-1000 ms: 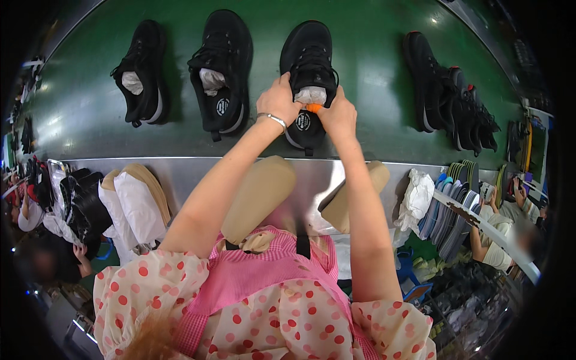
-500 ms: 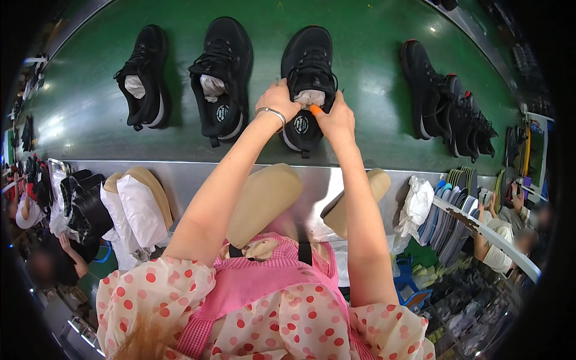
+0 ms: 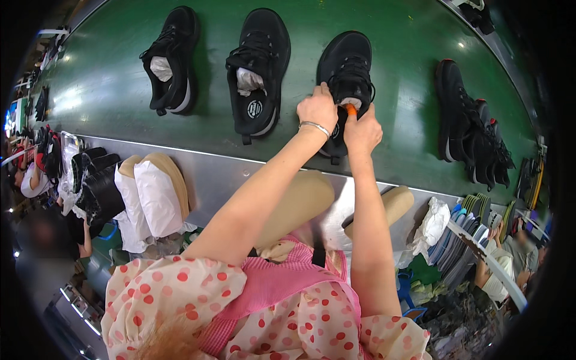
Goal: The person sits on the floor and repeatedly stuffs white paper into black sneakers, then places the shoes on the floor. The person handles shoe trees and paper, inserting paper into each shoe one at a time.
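A black lace-up sneaker [image 3: 345, 55] lies on the green table surface with its toe pointing away from me. My left hand [image 3: 317, 111] grips its left side by the opening, the fingers curled against the upper. My right hand [image 3: 363, 133] holds the other side. An orange cover sits on my right thumb, which reaches into the opening under the tongue. It touches a wad of pale paper [image 3: 350, 102] stuffed inside, only partly visible. Both hands hide much of the heel and insole.
Two more black sneakers, a middle one [image 3: 268, 45] and a far-left one [image 3: 180, 33], also hold paper. Several black shoes [image 3: 453, 108] stand to the right. Beige padded pieces [image 3: 300, 201] line the metal edge [image 3: 222, 171], with insoles [image 3: 465, 225] at right. Other people work at both sides.
The view has turned, so the shoes sit further right in the picture. My right thumb is deeper in the sneaker, and less of the paper shows. Both hands stay on the shoe.
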{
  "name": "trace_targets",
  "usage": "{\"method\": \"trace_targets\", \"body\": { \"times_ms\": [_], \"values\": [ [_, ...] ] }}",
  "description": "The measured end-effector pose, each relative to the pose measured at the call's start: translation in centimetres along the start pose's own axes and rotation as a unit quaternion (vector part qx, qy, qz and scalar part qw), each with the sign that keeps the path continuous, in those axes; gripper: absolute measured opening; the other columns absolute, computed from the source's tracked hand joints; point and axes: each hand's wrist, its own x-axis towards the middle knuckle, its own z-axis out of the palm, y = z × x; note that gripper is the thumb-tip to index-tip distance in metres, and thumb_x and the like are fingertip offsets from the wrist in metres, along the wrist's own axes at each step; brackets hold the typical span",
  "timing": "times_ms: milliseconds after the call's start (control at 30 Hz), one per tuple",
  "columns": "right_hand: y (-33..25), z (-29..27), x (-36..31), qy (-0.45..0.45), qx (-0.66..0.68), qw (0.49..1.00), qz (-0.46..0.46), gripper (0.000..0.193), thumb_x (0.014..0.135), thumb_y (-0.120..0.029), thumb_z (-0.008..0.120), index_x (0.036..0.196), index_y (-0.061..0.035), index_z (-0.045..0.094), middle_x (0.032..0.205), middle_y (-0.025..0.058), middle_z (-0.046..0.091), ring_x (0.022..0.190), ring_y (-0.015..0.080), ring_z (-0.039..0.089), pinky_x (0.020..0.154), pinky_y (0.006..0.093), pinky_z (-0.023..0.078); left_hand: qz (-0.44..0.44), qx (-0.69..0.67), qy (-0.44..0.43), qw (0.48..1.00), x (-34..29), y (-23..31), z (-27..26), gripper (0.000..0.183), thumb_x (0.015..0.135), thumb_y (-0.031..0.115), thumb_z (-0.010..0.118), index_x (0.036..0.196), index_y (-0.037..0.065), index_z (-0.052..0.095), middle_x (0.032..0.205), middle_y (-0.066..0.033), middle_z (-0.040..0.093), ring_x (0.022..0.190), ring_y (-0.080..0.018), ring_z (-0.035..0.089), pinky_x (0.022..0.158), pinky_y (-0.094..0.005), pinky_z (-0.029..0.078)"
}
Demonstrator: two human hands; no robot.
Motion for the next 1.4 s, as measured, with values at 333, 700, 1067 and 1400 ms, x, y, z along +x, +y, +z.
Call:
{"method": "trace_targets", "body": {
  "times_ms": [333, 700, 1067, 1400],
  "values": [
    [-0.7, -8.9, -3.8, -0.112, 0.154, 0.975, -0.111, 0.053, 0.084, -0.023, 0.067, 0.132, -0.0108, 0.049, 0.125, 0.016, 0.059, 0.113, 0.0318, 0.058, 0.092, 0.0388, 0.047, -0.037, 0.016, 0.01, 0.999, 3.0, -5.4, -5.6, 0.031, 0.078, 0.027, 0.065, 0.099, 0.004, 0.061, 0.095, -0.0172, 0.066, 0.083, -0.036, 0.067, 0.072, -0.0437, 0.054],
    [13.3, -14.2, -20.3, -0.008, 0.021, 0.996, 0.086, 0.072, 0.077, -0.023, 0.074, 0.135, 0.0037, 0.041, 0.133, 0.0242, 0.049, 0.123, 0.0357, 0.048, 0.103, 0.0397, 0.037, 0.201, -0.035, 0.259, 0.944, -4.2, -13.4, -19.2, 0.037, 0.08, 0.006, 0.065, 0.117, 0.006, 0.061, 0.115, -0.0143, 0.058, 0.105, -0.0303, 0.056, 0.093, -0.0385, 0.045],
    [11.4, -10.4, -22.8, -0.009, 0.049, 0.988, 0.146, 0.085, 0.077, -0.021, 0.071, 0.143, 0.0041, 0.023, 0.136, 0.0286, 0.042, 0.125, 0.0392, 0.045, 0.104, 0.0394, 0.037, 0.167, -0.338, 0.045, 0.925, -10.1, -7.1, -19.5, 0.03, 0.087, 0.003, 0.059, 0.116, 0.007, 0.063, 0.113, -0.0089, 0.055, 0.09, -0.015, 0.059, 0.074, -0.0264, 0.05],
    [6.9, -20.2, -25.8, -0.161, 0.419, 0.893, 0.02, 0.084, 0.082, -0.013, 0.068, 0.148, -0.0011, 0.018, 0.142, 0.019, 0.041, 0.13, 0.0248, 0.042, 0.105, 0.033, 0.034, -0.113, -0.616, -0.365, 0.689, -17.4, 3.7, -11.2, 0.029, 0.093, 0.034, 0.061, 0.104, 0.008, 0.062, 0.088, 0.004, 0.06, 0.079, -0.0043, 0.055, 0.07, -0.0222, 0.046]
  ]
}}
